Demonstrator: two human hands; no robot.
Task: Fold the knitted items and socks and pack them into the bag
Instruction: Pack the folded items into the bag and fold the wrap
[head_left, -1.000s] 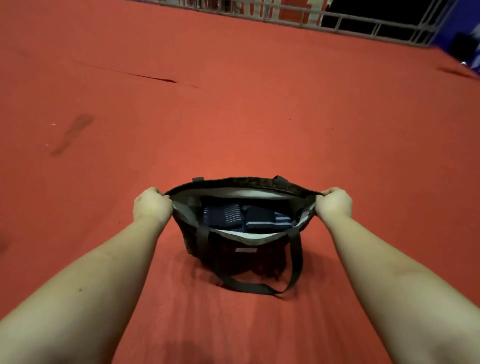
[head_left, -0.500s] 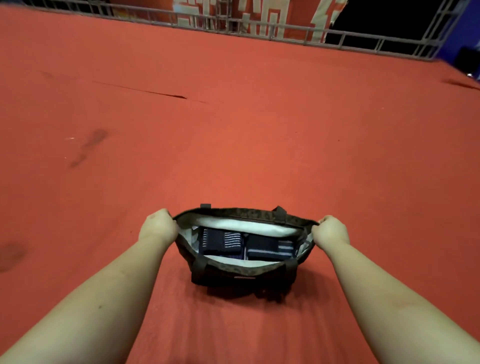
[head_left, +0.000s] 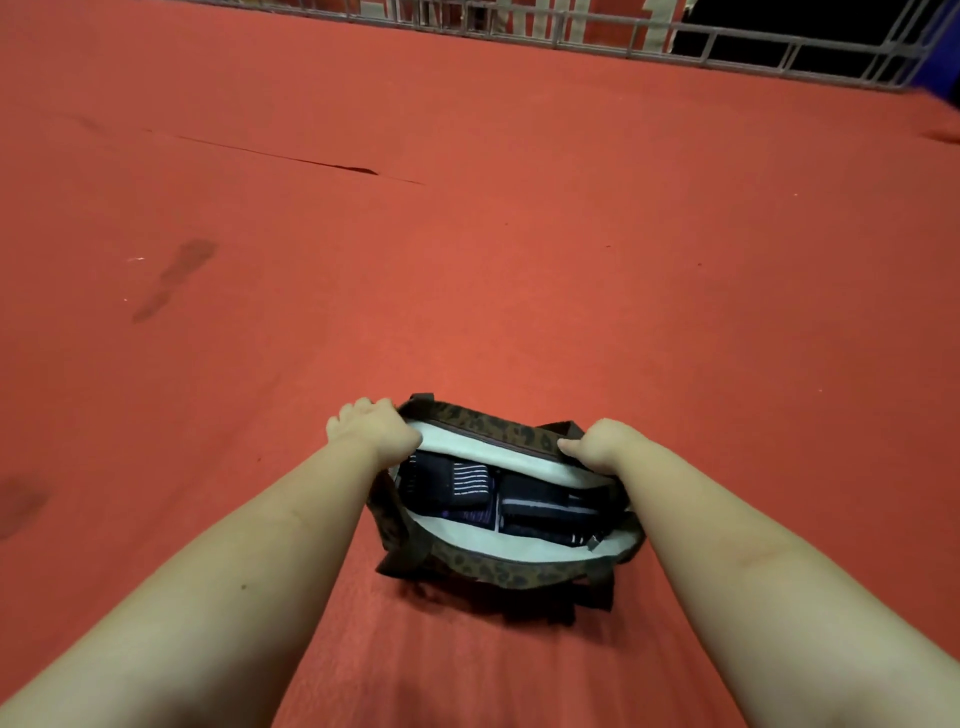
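Leopard-print fabric bag (head_left: 498, 569) with pale lining sits lower center on the red carpet (head_left: 519, 286), mouth open. Left hand (head_left: 371, 428) and right hand (head_left: 597, 444) each curl around its far rim. 2 folded navy striped knits (head_left: 498, 496) lie inside.

Bag (head_left: 498, 569): set on the carpet (head_left: 519, 286).
Socks (head_left: 470, 486): laid inside the bag.
Railing (head_left: 623, 31): placed far behind.
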